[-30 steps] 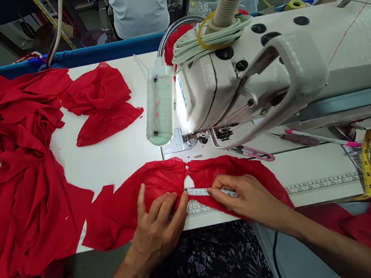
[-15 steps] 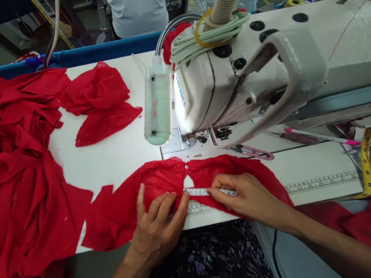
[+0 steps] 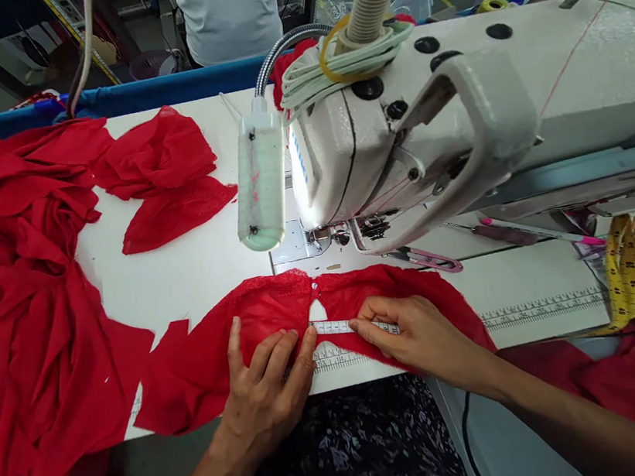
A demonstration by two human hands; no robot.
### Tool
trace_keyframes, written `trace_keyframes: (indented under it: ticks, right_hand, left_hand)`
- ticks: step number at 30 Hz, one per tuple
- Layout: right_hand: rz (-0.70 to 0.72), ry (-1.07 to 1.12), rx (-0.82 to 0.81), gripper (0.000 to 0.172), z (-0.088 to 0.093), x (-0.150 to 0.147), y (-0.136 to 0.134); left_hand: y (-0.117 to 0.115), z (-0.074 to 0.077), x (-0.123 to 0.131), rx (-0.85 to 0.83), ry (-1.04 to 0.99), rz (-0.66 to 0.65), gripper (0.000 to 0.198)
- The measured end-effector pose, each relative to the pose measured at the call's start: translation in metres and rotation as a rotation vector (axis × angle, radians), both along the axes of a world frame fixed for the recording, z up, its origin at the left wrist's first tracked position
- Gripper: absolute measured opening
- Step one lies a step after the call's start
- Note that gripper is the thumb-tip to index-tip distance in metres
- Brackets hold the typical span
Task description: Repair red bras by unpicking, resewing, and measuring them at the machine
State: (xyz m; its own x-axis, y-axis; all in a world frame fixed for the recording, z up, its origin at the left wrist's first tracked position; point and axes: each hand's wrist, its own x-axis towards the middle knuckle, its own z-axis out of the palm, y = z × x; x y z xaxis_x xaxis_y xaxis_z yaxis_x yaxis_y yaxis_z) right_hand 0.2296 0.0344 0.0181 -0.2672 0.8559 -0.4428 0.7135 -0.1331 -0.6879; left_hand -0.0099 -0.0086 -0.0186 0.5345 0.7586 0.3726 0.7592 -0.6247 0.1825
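A red, partly sheer garment piece with a lace edge lies flat along the front of the sewing table. At its middle, a small keyhole gap lets the white table through. Across it, just below the gap, runs a short white measuring tape. My left hand rests on the cloth with fingers spread, one fingertip at the tape's left end. Thumb and fingers of my right hand pinch the tape farther right, and part of it is hidden under that hand.
A white sewing machine stands behind the cloth, with a lamp at its left. Red fabric is heaped on the left. Pink thread snips, a yellow tape measure and a printed ruler are on the right. A person sits beyond.
The whole scene sits slightly farther left in the picture. Both hands and the measuring tape keep their places on the cloth.
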Motion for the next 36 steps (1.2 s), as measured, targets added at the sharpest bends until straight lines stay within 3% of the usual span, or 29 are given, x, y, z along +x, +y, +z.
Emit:
trace_keyframes:
  ticks: [21, 36]
  right_hand:
    - [-0.038, 0.022, -0.035, 0.035, 0.0011, -0.0016, 0.0023]
    - [-0.033, 0.009, 0.036, 0.032, -0.0051, -0.0035, -0.0009]
  left_hand:
    - [-0.0006, -0.0007, 0.0007, 0.015, -0.005, 0.0, 0.04]
    - [-0.0028, -0.0018, -0.0006, 0.02, 0.02, -0.008, 0.045]
